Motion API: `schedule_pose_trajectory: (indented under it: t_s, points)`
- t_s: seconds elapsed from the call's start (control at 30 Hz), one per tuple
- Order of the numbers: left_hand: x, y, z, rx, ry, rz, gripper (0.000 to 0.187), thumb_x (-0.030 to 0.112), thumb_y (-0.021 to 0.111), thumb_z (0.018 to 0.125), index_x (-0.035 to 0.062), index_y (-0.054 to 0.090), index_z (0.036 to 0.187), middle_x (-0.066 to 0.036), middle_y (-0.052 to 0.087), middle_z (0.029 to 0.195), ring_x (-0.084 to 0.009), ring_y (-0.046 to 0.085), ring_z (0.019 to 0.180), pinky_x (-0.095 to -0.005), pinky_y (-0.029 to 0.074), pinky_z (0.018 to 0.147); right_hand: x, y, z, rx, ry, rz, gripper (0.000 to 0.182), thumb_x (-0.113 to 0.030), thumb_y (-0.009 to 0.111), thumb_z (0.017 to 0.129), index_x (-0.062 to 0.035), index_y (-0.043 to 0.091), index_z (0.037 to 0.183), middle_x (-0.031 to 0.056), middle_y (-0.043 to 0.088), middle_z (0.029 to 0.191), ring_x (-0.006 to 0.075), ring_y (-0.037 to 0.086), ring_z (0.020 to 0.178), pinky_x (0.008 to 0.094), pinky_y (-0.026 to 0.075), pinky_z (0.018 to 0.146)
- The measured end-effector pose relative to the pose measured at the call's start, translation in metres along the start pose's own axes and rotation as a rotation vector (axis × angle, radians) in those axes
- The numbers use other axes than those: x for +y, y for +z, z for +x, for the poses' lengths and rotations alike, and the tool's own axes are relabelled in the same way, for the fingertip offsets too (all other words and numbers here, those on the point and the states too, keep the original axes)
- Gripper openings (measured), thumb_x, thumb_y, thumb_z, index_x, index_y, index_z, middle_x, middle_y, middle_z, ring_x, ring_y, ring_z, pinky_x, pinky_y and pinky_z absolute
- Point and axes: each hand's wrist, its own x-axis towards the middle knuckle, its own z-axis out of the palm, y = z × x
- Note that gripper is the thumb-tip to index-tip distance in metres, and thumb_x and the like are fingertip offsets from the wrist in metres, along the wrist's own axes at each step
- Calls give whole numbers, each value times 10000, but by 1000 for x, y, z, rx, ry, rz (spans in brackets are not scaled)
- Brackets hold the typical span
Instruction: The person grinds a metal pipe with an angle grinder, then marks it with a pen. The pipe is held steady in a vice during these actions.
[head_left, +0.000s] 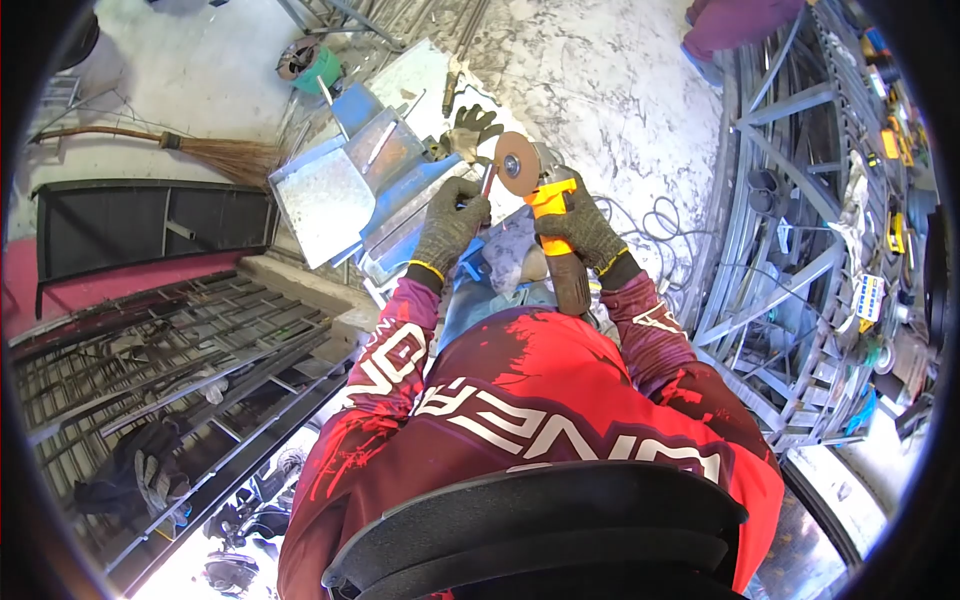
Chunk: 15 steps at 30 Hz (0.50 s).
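My left hand [446, 228], in a dark knit work glove, is closed around a thin reddish-brown metal rod [489, 181] that points up and away from me. My right hand [583, 225], gloved the same way, grips a yellow angle grinder [549, 204]; its dark rear body [571, 283] hangs toward my lap. The grinder's brown disc [517, 164] stands right beside the rod's upper end. Just beyond both hands, a dark glove [474, 125] lies near the metal pieces. A grey cloth-like bundle [508, 252] shows between my forearms.
Blue and grey metal sheets [385, 170] are piled ahead to the left, near a green bucket [318, 69]. A straw broom [222, 153] lies farther left. Metal racks with bars [800, 200] line the right side. Another person's leg [735, 22] shows at top right. A cable [655, 225] coils on the floor.
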Motion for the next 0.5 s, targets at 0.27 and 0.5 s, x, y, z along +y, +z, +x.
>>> schedule_pose_trajectory:
  t_s: [0.27,0.5]
  points:
    - [22,6,-5,85,-18,110,257,129,748,834,18,557,966,-39,570,744,-143,596,666,-322,501,602,-6,4,-3,-32,-56,-16,799,-24,805,707,-74,374,1378,86,609,1062,205,647,888,354,588,743]
    - [20,13,0,136,39,46,237,196,682,906,26,559,1015,-61,592,782,-145,598,655,-325,504,587,4,-12,2,-73,16,210,645,22,782,752,-93,434,1283,113,636,1047,219,679,785,392,610,669]
